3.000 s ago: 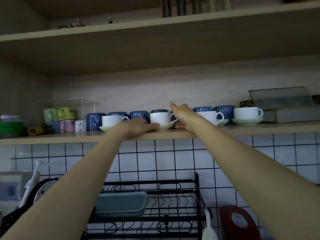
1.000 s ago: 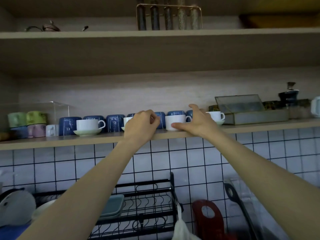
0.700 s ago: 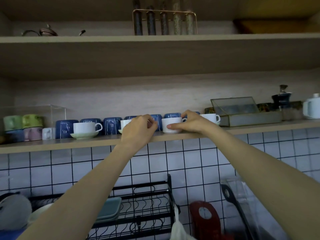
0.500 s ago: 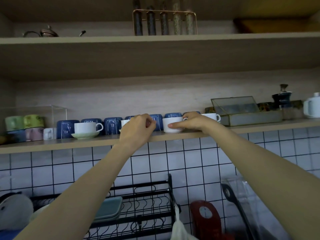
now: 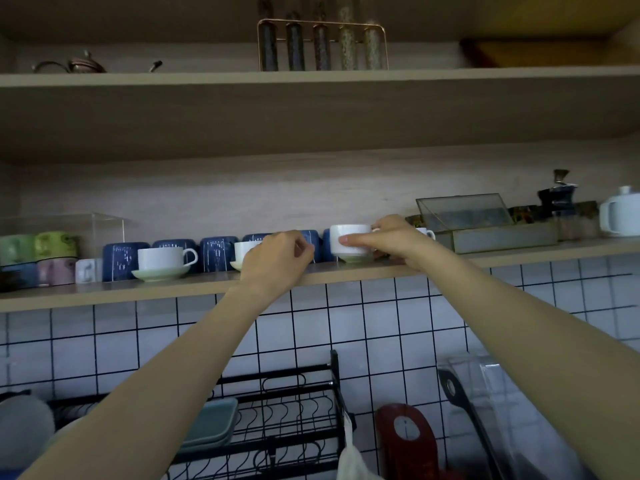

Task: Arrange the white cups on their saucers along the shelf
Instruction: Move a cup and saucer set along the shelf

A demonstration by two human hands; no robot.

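Several white cups stand along the wooden shelf (image 5: pixel 346 273). The leftmost white cup (image 5: pixel 159 258) rests on its pale saucer (image 5: pixel 161 273). My left hand (image 5: pixel 277 261) covers the right side of a second white cup (image 5: pixel 244 251) on its saucer (image 5: pixel 237 266), fingers pinched where its hidden handle lies. My right hand (image 5: pixel 391 240) grips a third white cup (image 5: pixel 349 239), thumb on the front, fingers round the back. A sliver of saucer (image 5: pixel 353 259) shows beneath it. A fourth white cup (image 5: pixel 427 233) peeks out behind my right wrist.
Blue cups (image 5: pixel 216 252) line the back of the shelf. Green and pink cups (image 5: pixel 55 244) and a small white mug (image 5: pixel 88 270) stand at the left. A glass box (image 5: pixel 485 220), a grinder (image 5: pixel 557 195) and a white teapot (image 5: pixel 620 211) stand at the right. A dish rack (image 5: pixel 277 410) is below.
My right hand has wrapped more fully round the third white cup, which looks slightly higher. My left hand stays curled at the second cup.
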